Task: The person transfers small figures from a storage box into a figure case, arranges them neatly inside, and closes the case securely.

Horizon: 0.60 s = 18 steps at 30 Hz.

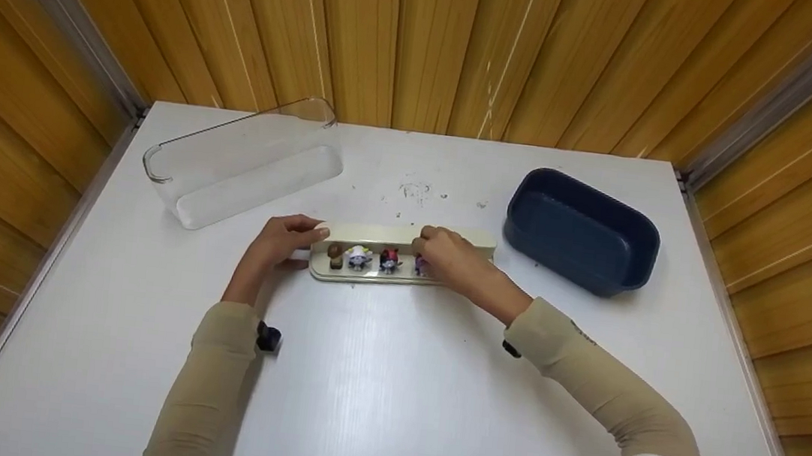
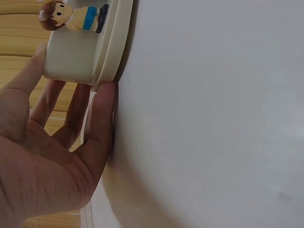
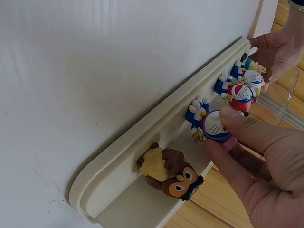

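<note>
A long cream case (image 1: 383,235) with a raised back wall lies on the table, a row of small toy figures inside. My left hand (image 1: 282,239) grips its left end, thumb at the back wall's top and a finger low at the base. Beside that end stands a brown-haired doll figure (image 2: 88,18). Two cat figures follow, one with a white hood (image 1: 358,256) and one in red (image 3: 242,95). My right hand (image 3: 268,164) pinches the head of a purple-hooded cat figure (image 3: 216,126) between thumb and index finger. An owl figure (image 3: 178,175) sits at the right end, hidden by my hand in the head view.
A clear glass-like bin (image 1: 259,186) stands at the back left of the white table (image 1: 360,374). To the back right is a dark blue tub (image 1: 586,239). Small dark specks (image 1: 416,191) are scattered behind the case. Wood-slat walls (image 1: 425,41) surround the table's back and sides.
</note>
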{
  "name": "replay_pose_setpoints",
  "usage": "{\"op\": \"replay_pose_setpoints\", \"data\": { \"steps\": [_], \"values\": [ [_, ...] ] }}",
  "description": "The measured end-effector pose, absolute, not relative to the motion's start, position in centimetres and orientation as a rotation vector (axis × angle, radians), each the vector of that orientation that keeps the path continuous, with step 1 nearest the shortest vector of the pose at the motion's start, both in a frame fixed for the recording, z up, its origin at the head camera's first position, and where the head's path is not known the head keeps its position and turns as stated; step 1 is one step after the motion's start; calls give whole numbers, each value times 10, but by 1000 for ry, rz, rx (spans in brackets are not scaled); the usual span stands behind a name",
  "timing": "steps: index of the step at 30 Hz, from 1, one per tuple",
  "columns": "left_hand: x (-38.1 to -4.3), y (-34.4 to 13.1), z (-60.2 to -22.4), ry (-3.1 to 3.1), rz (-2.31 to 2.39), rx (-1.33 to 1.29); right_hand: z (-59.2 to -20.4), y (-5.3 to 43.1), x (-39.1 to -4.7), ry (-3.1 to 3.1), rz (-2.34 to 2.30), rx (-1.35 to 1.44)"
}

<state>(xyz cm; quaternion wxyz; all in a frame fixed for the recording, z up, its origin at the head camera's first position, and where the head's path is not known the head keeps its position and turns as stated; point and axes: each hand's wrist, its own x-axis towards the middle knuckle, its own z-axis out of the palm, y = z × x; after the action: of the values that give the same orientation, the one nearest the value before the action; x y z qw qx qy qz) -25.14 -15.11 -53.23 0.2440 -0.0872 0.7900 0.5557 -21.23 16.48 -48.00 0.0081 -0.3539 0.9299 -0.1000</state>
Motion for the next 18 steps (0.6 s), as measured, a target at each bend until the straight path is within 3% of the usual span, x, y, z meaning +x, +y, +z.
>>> {"op": "replay_pose_setpoints", "data": {
  "steps": [18],
  "values": [
    [-249,-151,-532,2132,1560,-240,-482,167,-216,2965,-325,-983]
  ]
}}
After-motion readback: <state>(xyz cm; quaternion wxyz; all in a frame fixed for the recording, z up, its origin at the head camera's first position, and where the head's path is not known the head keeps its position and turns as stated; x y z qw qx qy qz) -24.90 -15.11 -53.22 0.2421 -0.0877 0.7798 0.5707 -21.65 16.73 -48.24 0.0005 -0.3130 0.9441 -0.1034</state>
